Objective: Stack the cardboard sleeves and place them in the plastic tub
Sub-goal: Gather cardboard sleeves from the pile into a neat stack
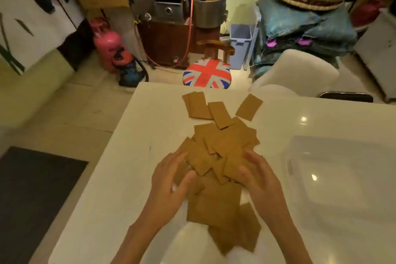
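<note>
Centrally, cardboard sleeves (216,152) lie in loose overlapping heap on white table (120,178), flat, unstacked; few strays apart at far end. Left hand (169,180) at heap's left edge, fingers spread, tips touching sleeves, gripping nothing clearly. Right hand (259,178) at heap's right edge, fingers curled loosely over sleeves; whether any sleeve pinched, cannot tell. Clear plastic tub (334,169) on table right of heap, just beside right hand. Beyond table's far edge: Union Jack stool (206,74), pink gas cylinder (106,47).
</note>
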